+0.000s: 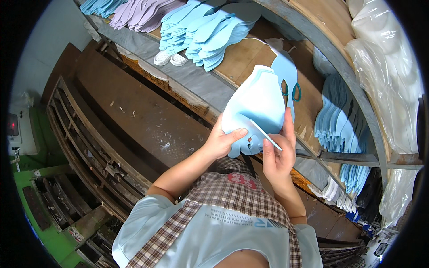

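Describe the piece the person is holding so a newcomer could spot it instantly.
Above the checked apron, both hands meet at a pale blue foam piece. Left hand and right hand grip its lower edge. Unlike the stacked blue insoles, it is lifted and curved.

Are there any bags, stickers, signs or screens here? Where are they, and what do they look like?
Small dark panel with a red glowing display: far left edge, on a pale box.
Clear crinkly plastic bags: right side, bulging and see-through.
Red rectangular patch: on the brown-and-white checked apron, below the hands.
Line of small grey print: across the pale blue shirt.
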`<act>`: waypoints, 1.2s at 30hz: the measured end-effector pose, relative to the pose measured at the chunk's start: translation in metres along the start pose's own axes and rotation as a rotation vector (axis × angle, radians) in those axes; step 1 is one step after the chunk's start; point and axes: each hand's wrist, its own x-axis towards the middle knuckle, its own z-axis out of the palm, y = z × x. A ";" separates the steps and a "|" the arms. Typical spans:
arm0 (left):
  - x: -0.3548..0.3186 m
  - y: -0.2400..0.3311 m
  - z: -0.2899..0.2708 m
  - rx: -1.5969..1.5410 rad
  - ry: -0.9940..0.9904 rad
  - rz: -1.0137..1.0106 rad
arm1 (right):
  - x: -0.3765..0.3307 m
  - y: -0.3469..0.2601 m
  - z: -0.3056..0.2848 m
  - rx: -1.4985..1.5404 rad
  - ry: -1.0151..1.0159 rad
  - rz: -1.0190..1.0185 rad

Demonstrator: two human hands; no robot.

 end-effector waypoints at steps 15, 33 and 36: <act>0.004 -0.021 -0.012 -0.173 0.107 -0.242 | -0.002 -0.001 -0.001 0.135 -0.012 -0.243; -0.016 -0.030 -0.003 -0.043 0.064 -0.103 | -0.004 0.038 0.003 0.614 0.361 0.470; -0.015 -0.031 -0.005 -0.047 0.105 -0.058 | 0.003 0.042 0.000 0.884 0.391 0.646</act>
